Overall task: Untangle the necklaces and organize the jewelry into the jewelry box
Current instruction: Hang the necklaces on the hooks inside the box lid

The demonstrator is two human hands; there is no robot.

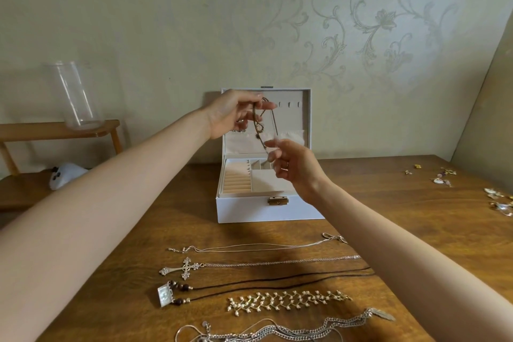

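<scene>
A white jewelry box (249, 207) stands open on the wooden table, its lid upright with hooks inside. My left hand (231, 114) pinches the top of a bronze-coloured necklace (258, 126) in front of the lid. My right hand (291, 166) pinches the necklace's lower end above the box's compartments. Laid out in rows near me are a thin silver chain (258, 246), a cross pendant necklace (186, 267), a dark cord necklace with a square pendant (166, 294), a pearl-beaded piece (286, 302) and a tangle of silver chains (277, 332).
Small earrings and charms (444, 178) lie scattered at the table's right side. A clear glass vase (76, 96) stands on a low wooden shelf (55, 130) at left, with a white object (66, 175) below it. A patterned wall rises right behind the box.
</scene>
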